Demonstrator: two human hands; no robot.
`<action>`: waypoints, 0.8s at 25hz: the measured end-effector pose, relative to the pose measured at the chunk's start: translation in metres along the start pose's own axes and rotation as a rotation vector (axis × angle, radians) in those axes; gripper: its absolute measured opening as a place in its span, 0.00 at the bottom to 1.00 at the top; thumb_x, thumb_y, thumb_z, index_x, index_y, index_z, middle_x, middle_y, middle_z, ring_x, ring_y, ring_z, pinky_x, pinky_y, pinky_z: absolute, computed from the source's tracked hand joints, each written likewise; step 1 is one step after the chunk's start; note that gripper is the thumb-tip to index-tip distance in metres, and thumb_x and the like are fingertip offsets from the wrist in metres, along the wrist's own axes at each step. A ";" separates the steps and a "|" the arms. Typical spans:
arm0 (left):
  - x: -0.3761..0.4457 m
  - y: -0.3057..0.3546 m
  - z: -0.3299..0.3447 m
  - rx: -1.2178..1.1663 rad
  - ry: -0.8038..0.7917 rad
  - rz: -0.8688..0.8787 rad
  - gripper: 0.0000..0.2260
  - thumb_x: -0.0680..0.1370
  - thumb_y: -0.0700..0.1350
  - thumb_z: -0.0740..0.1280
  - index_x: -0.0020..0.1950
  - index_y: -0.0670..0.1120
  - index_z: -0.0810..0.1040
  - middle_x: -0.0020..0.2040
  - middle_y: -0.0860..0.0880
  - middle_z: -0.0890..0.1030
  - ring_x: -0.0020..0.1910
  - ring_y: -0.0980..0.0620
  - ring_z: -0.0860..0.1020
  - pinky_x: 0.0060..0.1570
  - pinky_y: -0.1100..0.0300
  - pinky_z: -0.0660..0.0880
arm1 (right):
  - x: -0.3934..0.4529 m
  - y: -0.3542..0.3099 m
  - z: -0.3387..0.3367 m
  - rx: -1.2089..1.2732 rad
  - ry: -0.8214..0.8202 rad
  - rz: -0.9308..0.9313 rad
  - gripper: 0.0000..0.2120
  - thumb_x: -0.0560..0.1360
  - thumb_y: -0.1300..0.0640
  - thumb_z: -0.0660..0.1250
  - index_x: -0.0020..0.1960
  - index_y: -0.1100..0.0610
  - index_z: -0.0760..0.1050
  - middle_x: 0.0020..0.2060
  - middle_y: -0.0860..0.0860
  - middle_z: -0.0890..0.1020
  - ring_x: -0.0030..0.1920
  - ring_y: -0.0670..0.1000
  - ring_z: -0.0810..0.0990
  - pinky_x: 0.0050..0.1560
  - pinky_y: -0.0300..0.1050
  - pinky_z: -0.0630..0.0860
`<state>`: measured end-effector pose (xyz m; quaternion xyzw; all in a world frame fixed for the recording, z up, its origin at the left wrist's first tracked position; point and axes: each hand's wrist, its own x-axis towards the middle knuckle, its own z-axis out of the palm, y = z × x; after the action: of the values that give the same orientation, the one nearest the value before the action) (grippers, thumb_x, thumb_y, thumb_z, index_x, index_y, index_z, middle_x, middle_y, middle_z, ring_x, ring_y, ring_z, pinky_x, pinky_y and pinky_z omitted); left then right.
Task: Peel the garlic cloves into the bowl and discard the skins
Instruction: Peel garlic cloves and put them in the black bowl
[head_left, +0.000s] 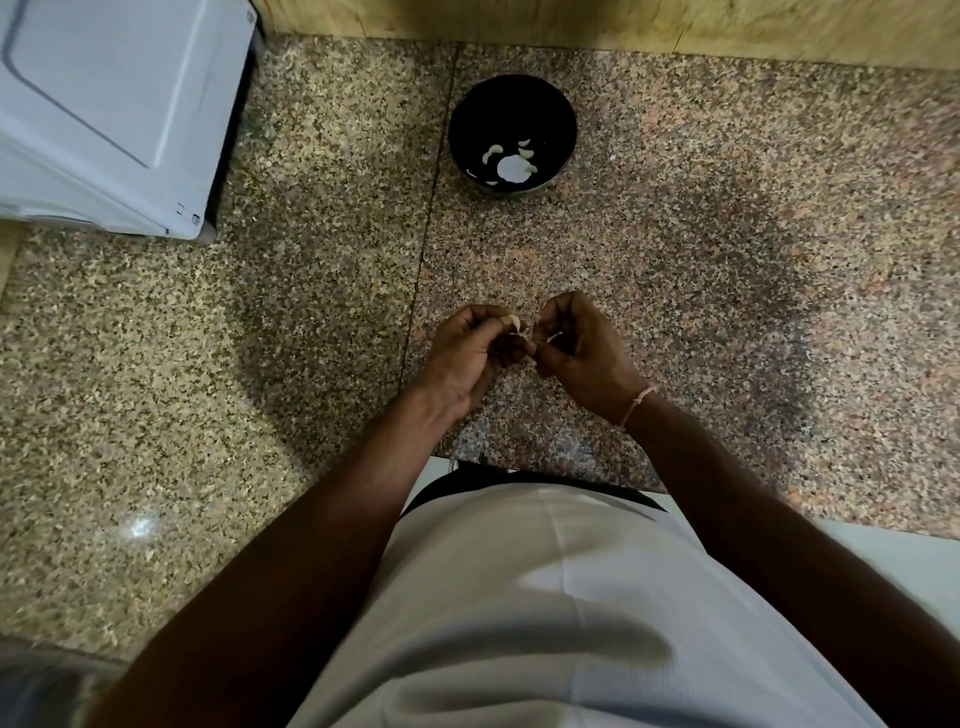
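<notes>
- Clove (514, 323): pale, curved, partly skinned; pinched in left hand (470, 353) fingertips, above the counter (311, 312).
- Right hand (582, 348): curled, pinching a thin skin strip (551, 338), close beside the left.
- Bowl (511, 93): black, holds peeled cloves, farther back.
- Counter: speckled granite; white appliance (114, 104) far left; wooden backing (571, 21).
</notes>
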<state>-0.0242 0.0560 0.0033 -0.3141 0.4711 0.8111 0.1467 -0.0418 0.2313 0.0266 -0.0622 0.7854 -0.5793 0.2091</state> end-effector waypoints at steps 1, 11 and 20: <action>0.001 -0.001 -0.002 -0.012 0.016 0.003 0.03 0.81 0.34 0.69 0.51 0.42 0.79 0.44 0.44 0.85 0.39 0.49 0.85 0.40 0.57 0.84 | -0.001 0.002 0.000 0.002 -0.001 0.009 0.13 0.77 0.69 0.72 0.56 0.62 0.70 0.45 0.62 0.81 0.35 0.52 0.79 0.36 0.51 0.78; 0.005 0.004 -0.009 0.041 0.056 0.103 0.05 0.81 0.32 0.69 0.50 0.41 0.78 0.44 0.44 0.86 0.38 0.50 0.84 0.37 0.57 0.82 | 0.026 0.010 0.001 -0.308 0.128 0.017 0.08 0.76 0.51 0.76 0.47 0.55 0.83 0.37 0.46 0.84 0.35 0.41 0.81 0.35 0.36 0.76; 0.008 -0.001 -0.022 0.014 0.077 0.123 0.05 0.80 0.32 0.70 0.51 0.41 0.80 0.43 0.46 0.86 0.38 0.50 0.85 0.38 0.58 0.83 | 0.027 0.008 0.007 -0.420 0.082 -0.059 0.09 0.77 0.65 0.72 0.55 0.56 0.87 0.48 0.49 0.88 0.41 0.38 0.82 0.44 0.25 0.76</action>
<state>-0.0219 0.0373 -0.0098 -0.3144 0.5006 0.8025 0.0808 -0.0619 0.2184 0.0104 -0.1038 0.8946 -0.4106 0.1422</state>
